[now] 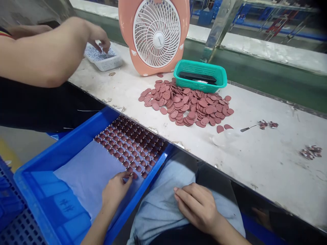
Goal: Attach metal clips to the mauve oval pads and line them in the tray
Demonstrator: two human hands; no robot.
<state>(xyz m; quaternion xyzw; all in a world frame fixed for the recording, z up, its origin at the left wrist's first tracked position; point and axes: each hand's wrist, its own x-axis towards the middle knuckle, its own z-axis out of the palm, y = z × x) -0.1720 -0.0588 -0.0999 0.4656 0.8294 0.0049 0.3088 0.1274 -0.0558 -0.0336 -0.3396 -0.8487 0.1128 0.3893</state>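
My left hand (pixel 118 187) reaches into a blue plastic crate (pixel 33 158), thumb and fingers pinched on a small reddish-brown oval piece (pixel 135 176) with a tiny metal-looking fitting. Close rows of similar fitted pieces (pixel 130 148) lie at the crate's far end on a pale blue sheet (pixel 89 170). My right hand (pixel 198 206) rests on my lap, holding nothing, its fingers stretched out. On the bench above sits a heap of loose reddish-brown oval pieces (pixel 184 102), some showing small holes.
An orange fan (pixel 125 23) and a green basket (pixel 180 80) with dark items stand behind the heap. At right lie a thin pointed tool (pixel 245 129) and small fittings (pixel 311 152). Another person's hand (pixel 99 39) dips into a white basket (pixel 109 64) at left.
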